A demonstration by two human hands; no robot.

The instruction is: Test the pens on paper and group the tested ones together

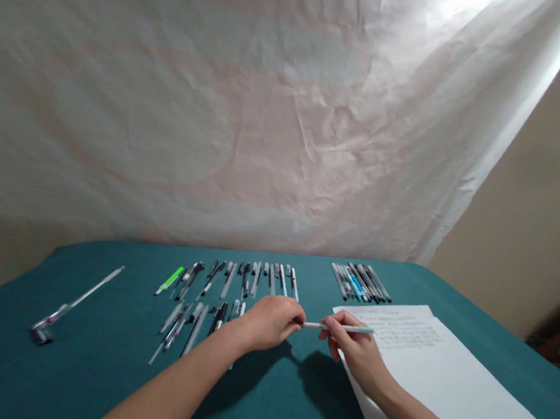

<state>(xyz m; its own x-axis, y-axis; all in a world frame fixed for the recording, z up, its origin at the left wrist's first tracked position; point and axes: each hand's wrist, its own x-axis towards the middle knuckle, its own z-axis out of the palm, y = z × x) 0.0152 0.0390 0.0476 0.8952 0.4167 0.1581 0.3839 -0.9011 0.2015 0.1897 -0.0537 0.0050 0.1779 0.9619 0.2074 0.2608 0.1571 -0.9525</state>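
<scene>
A slim, pale pen point(314, 325) lies level between my two hands above the table. My right hand point(352, 344) grips its barrel, and the light blue-white end sticks out to the right past the fingers. My left hand point(274, 322) is closed around the pen's left end; a small dark part shows at the fingertips, and I cannot make out whether it is a cap. Just below my right wrist are white paper sheets point(447, 380) with lines of handwriting near the top. Pens without their caps seated point(227, 278) lie behind my left hand.
Several pens and caps point(195, 327) lie in two rows left of centre, partly hidden by my left arm. A green highlighter point(170, 281) is at the row's left end. Another pen group point(360, 282) sits back right. Far left are a long clear strip point(94, 289) and small dark piece point(41, 334).
</scene>
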